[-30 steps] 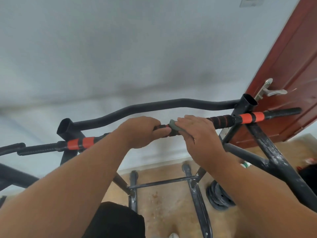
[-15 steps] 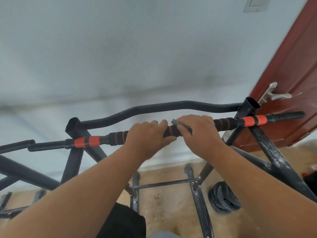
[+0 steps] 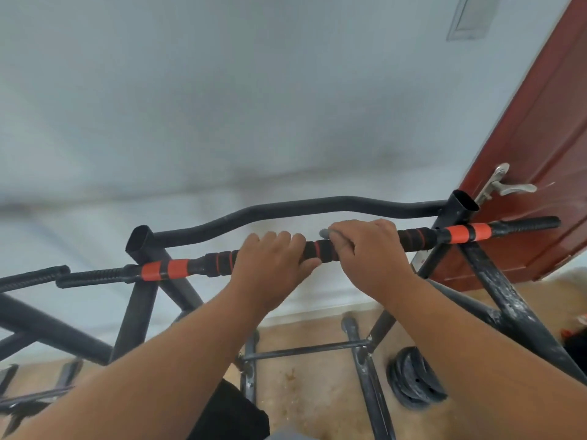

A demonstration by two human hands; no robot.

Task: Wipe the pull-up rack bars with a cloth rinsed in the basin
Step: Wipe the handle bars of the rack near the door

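Black foam with orange bands: the padded front bar [image 3: 320, 249] of the pull-up rack, running across the middle of the frame from lower left to upper right.

Left hand [image 3: 270, 265]: my grip is wrapped over the bar just left of centre, fingers curled round the padding, thumb underneath. Steadying hold, by my judgement.

Right hand [image 3: 368, 249]: my grip is closed over the bar just right of centre, with the grey cloth [image 3: 327, 232] pressed beneath the fingers; only a small edge of it shows at the knuckles.

Cloth, handling: soft, thin and limp, probably damp; it will bunch and slip unless the whole palm keeps it against the bar. Best wrapped round the bar and slid along.

Bar, handling: rigid metal under ribbed foam that gives a little and likely drags on the cloth; the orange sections [image 3: 467, 233] look smoother.

Rear curved bar [image 3: 286, 208]: bare black, above and behind my hands, untouched.

Uprights, right [image 3: 495, 290]: black paint scuffed pale.

Other items: red door [image 3: 536, 154] with metal handle, upper right; weight plates [image 3: 413, 379] on the floor, lower right. No basin in view.
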